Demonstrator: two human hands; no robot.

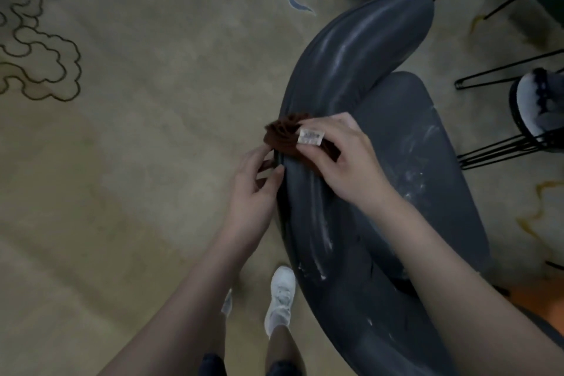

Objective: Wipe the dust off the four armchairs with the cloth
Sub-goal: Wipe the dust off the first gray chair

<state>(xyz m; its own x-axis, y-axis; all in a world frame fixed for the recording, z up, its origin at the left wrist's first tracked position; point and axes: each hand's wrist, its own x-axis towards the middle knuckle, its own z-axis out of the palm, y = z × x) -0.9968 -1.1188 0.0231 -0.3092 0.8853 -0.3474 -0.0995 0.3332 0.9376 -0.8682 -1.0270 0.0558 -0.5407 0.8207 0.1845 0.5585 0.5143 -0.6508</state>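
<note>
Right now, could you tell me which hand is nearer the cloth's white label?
Right. The right hand touches the label; the left hand holds the cloth further left.

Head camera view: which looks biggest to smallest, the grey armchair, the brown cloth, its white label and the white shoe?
1. Grey armchair, by far the largest.
2. Brown cloth and white shoe: they look about alike, and the cloth is bunched and partly covered, so I won't rank them.
3. White label, smallest.
</note>
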